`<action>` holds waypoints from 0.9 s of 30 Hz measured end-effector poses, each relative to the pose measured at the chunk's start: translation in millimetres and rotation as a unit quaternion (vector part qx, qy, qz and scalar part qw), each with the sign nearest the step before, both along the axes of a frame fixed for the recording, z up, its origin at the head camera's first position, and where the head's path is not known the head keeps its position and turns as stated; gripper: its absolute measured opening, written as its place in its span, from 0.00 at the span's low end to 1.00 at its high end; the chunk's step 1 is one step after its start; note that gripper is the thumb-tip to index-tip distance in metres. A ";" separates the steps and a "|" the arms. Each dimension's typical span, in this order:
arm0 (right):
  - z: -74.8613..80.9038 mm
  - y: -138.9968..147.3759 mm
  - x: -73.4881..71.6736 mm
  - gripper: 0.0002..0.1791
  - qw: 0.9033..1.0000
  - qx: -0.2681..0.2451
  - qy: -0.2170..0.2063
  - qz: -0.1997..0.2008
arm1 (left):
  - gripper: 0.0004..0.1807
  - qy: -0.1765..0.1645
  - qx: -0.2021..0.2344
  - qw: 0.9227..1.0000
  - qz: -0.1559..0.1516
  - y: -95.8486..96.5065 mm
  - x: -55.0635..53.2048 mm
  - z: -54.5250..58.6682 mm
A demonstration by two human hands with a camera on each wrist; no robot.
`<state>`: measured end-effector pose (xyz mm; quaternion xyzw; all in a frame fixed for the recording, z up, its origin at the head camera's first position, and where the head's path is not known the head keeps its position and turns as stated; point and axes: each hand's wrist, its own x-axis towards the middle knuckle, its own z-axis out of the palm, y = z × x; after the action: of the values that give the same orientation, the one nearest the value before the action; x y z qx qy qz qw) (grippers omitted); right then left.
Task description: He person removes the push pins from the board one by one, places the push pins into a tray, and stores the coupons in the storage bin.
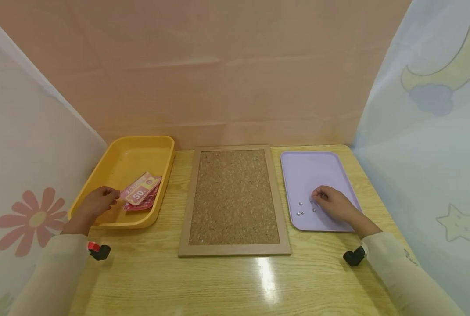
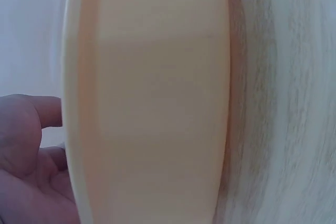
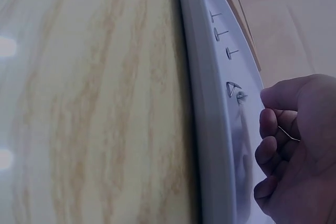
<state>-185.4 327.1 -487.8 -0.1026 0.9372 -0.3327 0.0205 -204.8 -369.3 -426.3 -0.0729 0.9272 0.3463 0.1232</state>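
My left hand (image 1: pixel 98 202) reaches over the left side of the yellow tray (image 1: pixel 120 149) and pinches the left corner of a pink and yellow paper coupon (image 1: pixel 141 189) marked 50. Red printed papers (image 1: pixel 149 202) lie beneath it. In the left wrist view the tray's wall (image 2: pixel 152 87) hides those fingertips. Over the lilac tray (image 1: pixel 307 166) is my right hand (image 1: pixel 333 202), fingers curled and thumb close to the forefinger. Several metal thumbtacks (image 3: pixel 231 53) lie just beside its fingertips, points up. I cannot tell whether a tack is between them.
A cork board (image 1: pixel 235 197) in a wooden frame lies between the two trays on the wooden table (image 1: pixel 171 276). An orange-pink cloth (image 1: pixel 219 79) hangs behind, and pale printed sheets (image 1: pixel 424 145) flank both sides.
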 end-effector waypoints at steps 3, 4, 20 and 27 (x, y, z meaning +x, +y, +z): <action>0.1 -0.5 0.7 0.09 1.000 0.004 0.009 -0.010 | 0.33 0.040 -0.054 0.998 -0.016 2.1 1.4 4.7; 0.0 -0.4 0.3 0.09 1.000 0.006 0.015 -0.012 | 0.32 0.058 -0.071 0.996 -0.018 3.5 1.5 5.8; 13.1 -27.2 1.4 0.06 0.984 -0.029 0.175 0.017 | 0.12 0.319 -0.062 0.943 -0.065 89.9 2.1 23.6; 26.6 -52.3 8.6 0.08 0.977 -0.034 0.204 0.050 | 0.10 0.401 -0.060 0.899 -0.167 146.6 14.4 29.8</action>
<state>-176.8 274.8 -461.2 -0.2160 0.9035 -0.3346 -0.1582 -190.5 -222.7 -396.5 0.2210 0.9157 0.2639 -0.2074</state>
